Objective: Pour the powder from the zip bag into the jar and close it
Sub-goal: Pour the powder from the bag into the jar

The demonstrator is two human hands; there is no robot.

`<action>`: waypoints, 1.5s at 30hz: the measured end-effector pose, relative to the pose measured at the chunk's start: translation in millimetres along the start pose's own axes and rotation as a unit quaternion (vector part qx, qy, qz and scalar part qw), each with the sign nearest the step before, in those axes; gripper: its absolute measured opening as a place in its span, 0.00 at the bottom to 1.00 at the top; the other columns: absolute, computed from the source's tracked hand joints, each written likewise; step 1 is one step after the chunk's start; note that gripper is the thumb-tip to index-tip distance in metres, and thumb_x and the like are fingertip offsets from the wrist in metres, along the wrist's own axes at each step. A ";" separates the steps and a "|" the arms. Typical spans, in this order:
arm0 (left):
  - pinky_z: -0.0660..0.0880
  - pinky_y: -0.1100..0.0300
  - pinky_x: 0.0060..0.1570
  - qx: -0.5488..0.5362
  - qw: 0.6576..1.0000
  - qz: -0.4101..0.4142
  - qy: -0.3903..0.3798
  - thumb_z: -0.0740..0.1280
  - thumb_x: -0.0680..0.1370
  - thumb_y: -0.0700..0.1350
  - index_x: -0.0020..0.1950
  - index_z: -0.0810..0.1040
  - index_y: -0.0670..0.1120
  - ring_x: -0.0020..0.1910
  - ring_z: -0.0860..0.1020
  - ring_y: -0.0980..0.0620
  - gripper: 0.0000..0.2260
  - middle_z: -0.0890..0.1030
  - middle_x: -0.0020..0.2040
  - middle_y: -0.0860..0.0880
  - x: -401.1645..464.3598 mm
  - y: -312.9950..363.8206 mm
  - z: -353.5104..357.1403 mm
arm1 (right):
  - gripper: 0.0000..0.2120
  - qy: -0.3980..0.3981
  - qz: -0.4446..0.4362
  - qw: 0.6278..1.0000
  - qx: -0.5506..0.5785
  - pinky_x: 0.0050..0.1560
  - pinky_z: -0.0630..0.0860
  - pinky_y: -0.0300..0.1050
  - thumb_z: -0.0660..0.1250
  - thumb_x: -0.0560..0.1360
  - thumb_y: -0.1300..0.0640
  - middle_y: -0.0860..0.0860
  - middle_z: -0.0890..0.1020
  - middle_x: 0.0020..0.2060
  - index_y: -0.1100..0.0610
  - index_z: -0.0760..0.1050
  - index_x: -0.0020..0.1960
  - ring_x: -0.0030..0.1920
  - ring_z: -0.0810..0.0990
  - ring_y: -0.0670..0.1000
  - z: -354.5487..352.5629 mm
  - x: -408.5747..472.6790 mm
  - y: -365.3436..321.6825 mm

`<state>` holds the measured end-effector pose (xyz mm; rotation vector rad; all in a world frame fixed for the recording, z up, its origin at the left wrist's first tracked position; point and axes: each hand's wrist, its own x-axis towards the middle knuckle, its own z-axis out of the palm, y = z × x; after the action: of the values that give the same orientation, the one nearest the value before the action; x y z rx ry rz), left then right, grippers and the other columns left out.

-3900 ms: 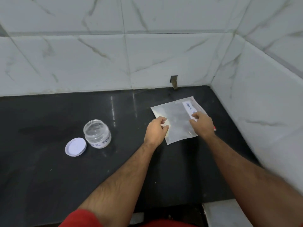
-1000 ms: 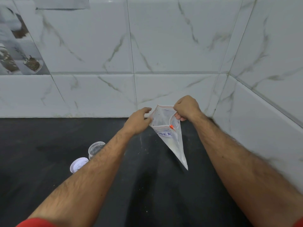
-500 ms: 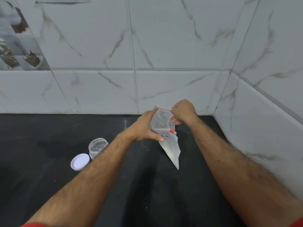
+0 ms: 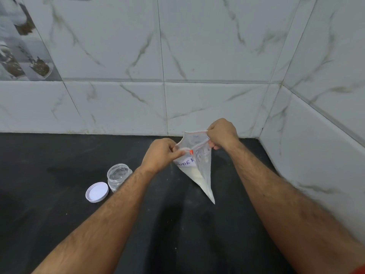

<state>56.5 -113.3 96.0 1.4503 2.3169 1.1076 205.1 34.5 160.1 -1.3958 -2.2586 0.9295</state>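
Note:
A clear zip bag (image 4: 199, 167) with a hand-written label hangs above the black counter (image 4: 59, 224), one corner pointing down with white powder gathered in it. My left hand (image 4: 160, 154) pinches the near edge of its mouth and my right hand (image 4: 222, 133) pinches the far edge, so the mouth gapes between them. A small orange slider sits on the zip strip. An uncapped clear jar (image 4: 118, 176) stands upright on the counter to the left, partly hidden by my left forearm. Its white lid (image 4: 97, 192) lies flat just left of the jar.
White marble-pattern tiled walls (image 4: 197, 56) close the counter at the back and on the right, forming a corner behind the bag. A patterned tile is at the upper left. Small white specks dot the counter near the bag.
The bag has come up off the counter since the earliest frame. Over the last second my left hand shifted its pinch on the near rim, and the mouth is spread wider.

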 end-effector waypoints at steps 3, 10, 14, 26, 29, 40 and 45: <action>0.66 0.58 0.31 0.006 0.999 -0.028 0.017 0.76 0.71 0.55 0.29 0.74 0.49 0.28 0.70 0.55 0.18 0.75 0.27 0.54 -3.2 -2.5 -5.5 | 0.14 0.017 -0.011 0.998 -0.058 0.41 0.86 0.52 0.58 0.69 0.69 0.57 0.85 0.30 0.64 0.84 0.42 0.28 0.84 0.56 -5.0 -0.8 0.8; 0.75 0.58 0.46 0.043 0.999 -0.009 -0.029 0.75 0.70 0.57 0.68 0.72 0.54 0.47 0.79 0.54 0.28 0.81 0.50 0.56 1.7 12.6 -9.0 | 0.16 -0.017 -0.027 0.998 -0.053 0.43 0.86 0.55 0.58 0.69 0.68 0.57 0.86 0.32 0.64 0.84 0.44 0.35 0.87 0.57 1.1 -2.8 -2.8; 0.72 0.54 0.35 0.153 0.987 0.031 -0.044 0.69 0.72 0.56 0.46 0.79 0.50 0.36 0.78 0.50 0.10 0.82 0.37 0.51 6.1 13.8 -10.3 | 0.16 -0.021 -0.026 0.999 -0.029 0.44 0.86 0.55 0.57 0.71 0.67 0.58 0.87 0.33 0.64 0.84 0.47 0.37 0.88 0.57 -0.5 -1.7 -0.4; 0.70 0.56 0.35 0.057 0.997 -0.007 -0.041 0.69 0.77 0.55 0.39 0.81 0.48 0.33 0.76 0.52 0.13 0.81 0.34 0.50 19.4 26.0 -5.9 | 0.07 -0.048 -0.037 0.991 0.117 0.26 0.75 0.40 0.66 0.77 0.57 0.53 0.82 0.32 0.60 0.80 0.46 0.26 0.77 0.49 -11.4 7.8 20.9; 0.77 0.53 0.42 0.069 0.997 0.015 -0.013 0.67 0.79 0.52 0.46 0.82 0.44 0.41 0.81 0.47 0.12 0.85 0.41 0.47 25.6 36.8 -10.0 | 0.15 0.001 -0.028 0.968 0.251 0.23 0.68 0.38 0.66 0.80 0.47 0.52 0.77 0.30 0.58 0.77 0.44 0.23 0.69 0.47 -10.5 8.7 37.3; 0.62 0.58 0.29 0.046 0.983 -0.056 0.167 0.63 0.78 0.47 0.31 0.65 0.50 0.28 0.69 0.52 0.15 0.70 0.28 0.53 52.3 72.1 -45.3 | 0.16 -0.071 0.102 0.796 0.593 0.27 0.66 0.43 0.63 0.81 0.52 0.55 0.72 0.28 0.58 0.72 0.37 0.24 0.71 0.52 78.8 -50.3 104.1; 0.63 0.58 0.31 -0.079 0.979 -0.060 0.178 0.65 0.77 0.47 0.32 0.65 0.48 0.29 0.66 0.53 0.16 0.68 0.28 0.53 61.0 94.2 -53.7 | 0.42 -0.230 0.206 0.702 0.641 0.43 0.81 0.52 0.50 0.74 0.23 0.62 0.85 0.51 0.60 0.76 0.60 0.48 0.87 0.60 119.6 -50.1 79.5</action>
<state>63.4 -65.8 210.7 1.1131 2.4330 1.5831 212.5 -27.8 21.5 -0.9256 -0.8028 2.4970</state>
